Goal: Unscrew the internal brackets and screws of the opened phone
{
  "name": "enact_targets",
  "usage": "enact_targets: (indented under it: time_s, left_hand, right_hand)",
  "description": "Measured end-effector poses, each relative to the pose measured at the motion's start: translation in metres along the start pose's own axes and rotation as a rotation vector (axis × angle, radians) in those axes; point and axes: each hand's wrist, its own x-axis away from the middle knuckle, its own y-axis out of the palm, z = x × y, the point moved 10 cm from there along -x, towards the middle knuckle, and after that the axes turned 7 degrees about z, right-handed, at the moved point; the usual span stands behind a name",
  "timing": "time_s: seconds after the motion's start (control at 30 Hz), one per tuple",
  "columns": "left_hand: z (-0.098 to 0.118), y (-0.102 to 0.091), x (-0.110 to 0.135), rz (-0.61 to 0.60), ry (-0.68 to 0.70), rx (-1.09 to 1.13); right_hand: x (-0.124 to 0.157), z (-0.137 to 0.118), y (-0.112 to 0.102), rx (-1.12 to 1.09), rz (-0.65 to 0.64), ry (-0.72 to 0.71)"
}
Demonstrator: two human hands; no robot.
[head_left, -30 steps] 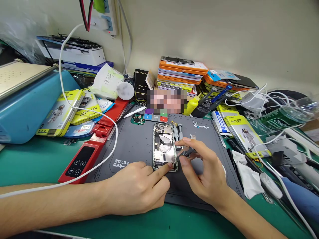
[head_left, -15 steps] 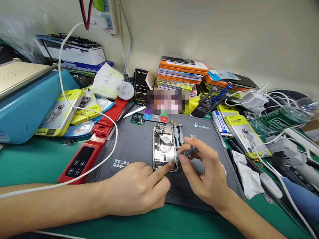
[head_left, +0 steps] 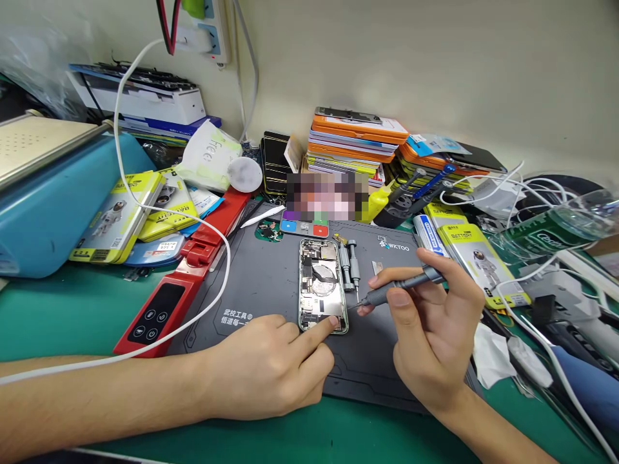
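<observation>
An opened phone (head_left: 321, 282) with its insides bare lies on a dark grey work mat (head_left: 271, 277). My left hand (head_left: 271, 367) rests on the mat, its forefinger pressing the phone's near corner and the other fingers curled. My right hand (head_left: 430, 322) pinches a slim grey screwdriver (head_left: 401, 287), whose tip points toward the phone's right edge and stops just short of it. Two more grey screwdrivers (head_left: 349, 263) lie beside the phone on its right.
A red tool (head_left: 186, 270) and a white cable (head_left: 145, 212) lie left of the mat; a blue machine (head_left: 58, 206) stands far left. Yellow battery packs (head_left: 476, 258), stacked boxes (head_left: 358, 138), a white cloth (head_left: 488, 354) and tangled cables crowd the back and right.
My right hand has drawn back to the right and lifted, turning the screwdriver so its shaft shows. The left hand and the phone have stayed put.
</observation>
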Motion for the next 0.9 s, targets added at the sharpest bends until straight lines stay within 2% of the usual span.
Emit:
enact_targets:
  time_s: [0.2,0.4,0.6,0.9]
  left_hand:
    - [0.0,0.0,0.001,-0.001,-0.004,0.003]
    - [0.001,0.0,0.002,-0.001,0.005,0.007]
    - [0.001,0.001,0.002,-0.01,0.004,0.008]
    - [0.001,0.001,0.001,-0.015,0.001,0.02]
  right_hand:
    - [-0.007,0.007,-0.008,-0.07,0.078,0.089]
    - [-0.011,0.023,-0.011,-0.11,0.084,0.222]
    - [-0.012,0.031,-0.013,-0.14,0.115,0.27]
    - [-0.009,0.035,-0.007,-0.18,0.091,0.313]
